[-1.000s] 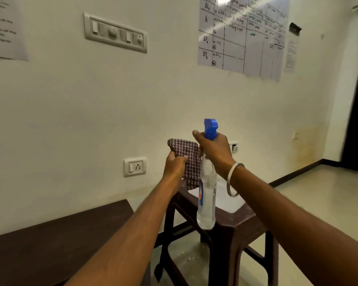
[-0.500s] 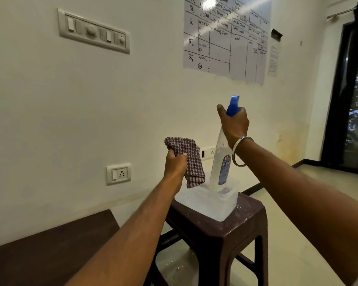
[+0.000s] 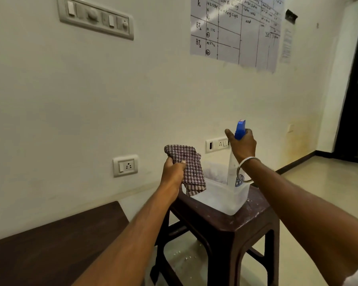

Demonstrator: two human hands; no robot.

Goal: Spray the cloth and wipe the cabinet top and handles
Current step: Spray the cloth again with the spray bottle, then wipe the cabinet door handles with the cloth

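While the left hand [image 3: 173, 172] bunches the checked cloth [image 3: 189, 165] in a closed fist, thumb on top & folds hanging loose below, the right hand [image 3: 243, 146] is wrapped tight round the neck of the spray bottle [image 3: 233, 166], fingers curled under its blue trigger head [image 3: 240, 130]. Cloth sits up at chest level, just left of the bottle, near but not touching; prob. held there so the spray could land on it w/o wetting anything else. Bottle is upright, its base down inside the translucent plastic tub [image 3: 221, 198] on the dark stool [image 3: 236, 226], so it looks like it's being parked or lifted from there; can't tell which. Tub likely serves as the bottle's home so drips stay contained. Nozzle direction hard to read at this angle. Can't tell if the cloth is wet yet.

Dark wooden worktop [image 3: 56, 242] at lower left, against the wall, is prob. the cabinet top to be wiped; no handles in view. Wiping not begun as far as frames show. A metal bangle [image 3: 245, 169] rides on the right wrist, in front of the bottle label. Next call: free the right hand, then take the cloth to the wood surface.
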